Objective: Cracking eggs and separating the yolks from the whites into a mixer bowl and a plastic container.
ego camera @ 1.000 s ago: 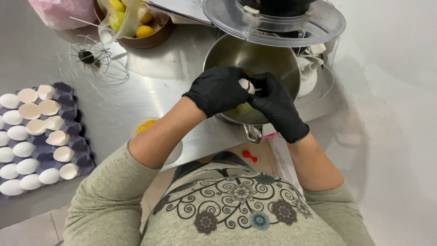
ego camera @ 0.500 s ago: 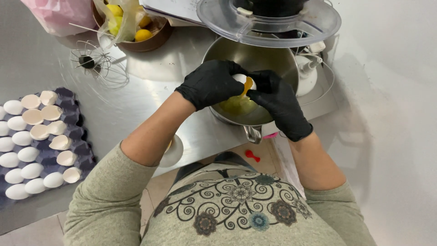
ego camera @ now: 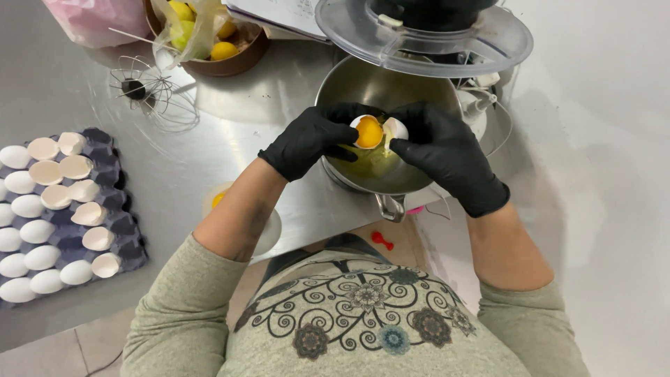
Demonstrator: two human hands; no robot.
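While I held both hands over the bowl (ego camera: pixel 349 91), left hand (ego camera: pixel 310 139) cupped the upturned yolk-filled shell (ego camera: pixel 368 131), right hand (ego camera: pixel 447 153) gripped the other half (ego camera: pixel 396 128); bowl rim ringed them closely.

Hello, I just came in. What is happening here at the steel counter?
A person in black gloves holds a cracked white egg over a round steel mixing bowl. The left hand keeps the shell half with the orange yolk in it, and the right hand holds the other shell half. Clear egg white runs down into the bowl. To the left, a dark egg tray carries whole eggs and empty shells. A wire whisk lies on the counter.
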